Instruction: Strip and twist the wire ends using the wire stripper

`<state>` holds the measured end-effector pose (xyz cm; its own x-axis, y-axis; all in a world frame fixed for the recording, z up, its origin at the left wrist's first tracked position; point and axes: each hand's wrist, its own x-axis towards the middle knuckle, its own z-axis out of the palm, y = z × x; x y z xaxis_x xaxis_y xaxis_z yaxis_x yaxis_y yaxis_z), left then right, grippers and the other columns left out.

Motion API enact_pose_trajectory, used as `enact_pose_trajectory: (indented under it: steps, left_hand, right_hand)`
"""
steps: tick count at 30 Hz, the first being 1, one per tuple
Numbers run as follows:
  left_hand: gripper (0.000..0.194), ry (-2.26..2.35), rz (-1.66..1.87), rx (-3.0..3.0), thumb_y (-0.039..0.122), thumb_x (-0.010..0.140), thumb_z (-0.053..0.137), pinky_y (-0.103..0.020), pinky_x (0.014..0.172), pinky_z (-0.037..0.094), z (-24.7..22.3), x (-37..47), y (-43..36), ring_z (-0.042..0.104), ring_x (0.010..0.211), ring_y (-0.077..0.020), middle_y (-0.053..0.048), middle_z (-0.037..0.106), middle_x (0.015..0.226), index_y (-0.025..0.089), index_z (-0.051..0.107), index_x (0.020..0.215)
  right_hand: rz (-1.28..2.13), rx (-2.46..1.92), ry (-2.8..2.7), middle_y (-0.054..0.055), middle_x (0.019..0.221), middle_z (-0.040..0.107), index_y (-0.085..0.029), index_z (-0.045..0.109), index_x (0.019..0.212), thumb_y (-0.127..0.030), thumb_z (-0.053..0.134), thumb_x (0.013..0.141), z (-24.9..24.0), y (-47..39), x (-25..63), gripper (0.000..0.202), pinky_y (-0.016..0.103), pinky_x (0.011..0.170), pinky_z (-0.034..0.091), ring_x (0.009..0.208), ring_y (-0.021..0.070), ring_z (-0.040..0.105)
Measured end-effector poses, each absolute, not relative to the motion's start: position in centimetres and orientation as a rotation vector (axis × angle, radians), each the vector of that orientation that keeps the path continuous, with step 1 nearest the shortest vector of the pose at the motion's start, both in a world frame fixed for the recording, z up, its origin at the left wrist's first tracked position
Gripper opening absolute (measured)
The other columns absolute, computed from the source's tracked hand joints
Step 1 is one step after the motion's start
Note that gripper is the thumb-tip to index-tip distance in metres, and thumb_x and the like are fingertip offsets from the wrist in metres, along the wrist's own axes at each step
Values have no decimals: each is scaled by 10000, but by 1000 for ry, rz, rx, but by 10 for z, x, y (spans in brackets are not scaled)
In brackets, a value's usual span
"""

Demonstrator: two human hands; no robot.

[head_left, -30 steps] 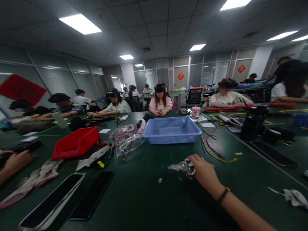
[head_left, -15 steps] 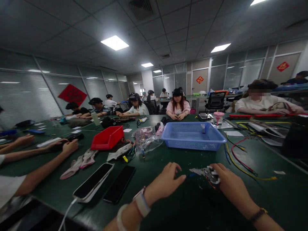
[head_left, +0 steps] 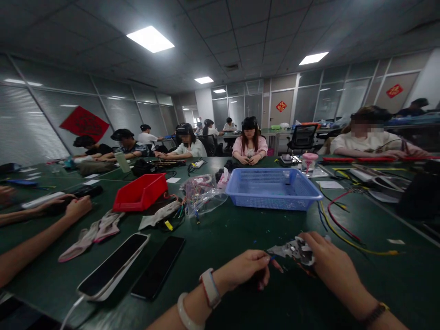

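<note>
My right hand [head_left: 328,261] is closed around wire strippers [head_left: 292,250], whose flat metal jaws point left toward my other hand. At the tip of the jaws my left hand [head_left: 252,268] is closed in a pinch, with thumb and forefinger on a short piece of blue wire [head_left: 272,258]. Most of the wire is hidden by the fingers and the tool. Small blue and pale scraps lie on the green table [head_left: 213,238] beyond my hands.
A blue plastic basket [head_left: 271,202] stands ahead. Yellow, red and blue wires [head_left: 338,236] lie to its right. At left are two phones [head_left: 160,268], a red bin [head_left: 139,192], a plastic bag [head_left: 206,197] and gloves [head_left: 91,233]. A co-worker's hand [head_left: 78,208] is at far left.
My left hand has gone from spread fingers to a pinch on the blue wire at the strippers' tip. My right hand keeps its hold. The view has shifted slightly.
</note>
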<state>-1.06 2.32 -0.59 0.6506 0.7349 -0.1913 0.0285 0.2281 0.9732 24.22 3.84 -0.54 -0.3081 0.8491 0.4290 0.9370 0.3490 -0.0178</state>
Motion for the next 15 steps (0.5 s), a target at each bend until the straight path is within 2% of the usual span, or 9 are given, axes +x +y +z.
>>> enact_pose_trajectory:
  steps: [6,8,12,15]
  left_hand:
    - [437,562,467,1118,423,834,627,-262,625,473,-7,-12,19,640,609,-136,-55,677,737,124,584,1150]
    - [401,578,453,1114,403,836,635,-255,627,482,-4,-10,16,663,627,-139,-69,691,775,122,602,1120]
    - [310,675,532,1154,330,834,650,-243,646,494,3,-6,12,689,698,-138,-100,696,961,117,659,1059]
    - [301,733,606,1135,306,808,679,-270,715,510,3,-5,11,696,796,-165,-115,698,1002,107,684,1034]
  right_hand:
    - [-417,-1471,-2316,93,1217,629,-198,570,1168,-105,520,779,3,36,238,403,288,689,537,921,212,670]
    - [-452,-1457,-2333,92,1234,623,-197,571,1167,-112,514,793,7,34,237,388,288,703,539,925,210,670]
    - [-514,-1512,-2331,97,1312,579,-185,531,1242,-27,463,764,14,28,235,508,277,710,549,975,206,657]
    - [-582,-1536,-2327,109,1361,538,-165,483,1301,27,418,728,15,26,231,608,278,704,562,1030,216,639]
